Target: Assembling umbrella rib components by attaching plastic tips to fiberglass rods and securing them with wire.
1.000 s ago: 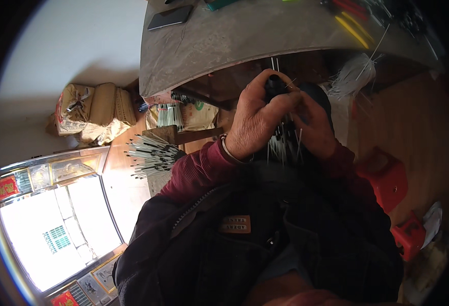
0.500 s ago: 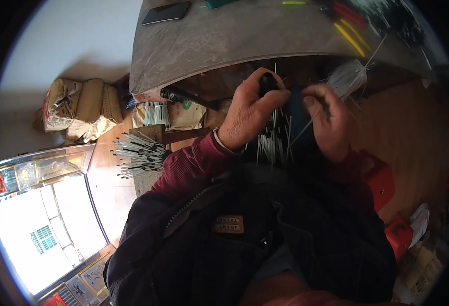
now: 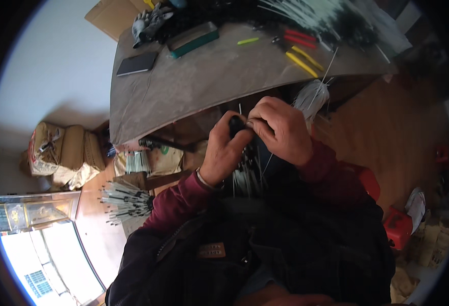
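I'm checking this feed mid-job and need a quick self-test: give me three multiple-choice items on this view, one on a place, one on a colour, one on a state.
1. Where does the dark flat phone-like slab lie?
A. on the floor
B. on the grey table top, near its left edge
C. in the person's lap

2. What colour are the sleeves at the person's wrists?
A. maroon
B. white
C. yellow

3. How are the two hands placed?
A. apart, resting flat on the table
B. together in front of the chest, fingers closed on a small dark object with thin strands hanging below
C. both empty at the sides

Answers: 1 B, the slab rests on the table beside a grey glove. 2 A, both cuffs are maroon. 3 B, the left hand and right hand meet around the object.
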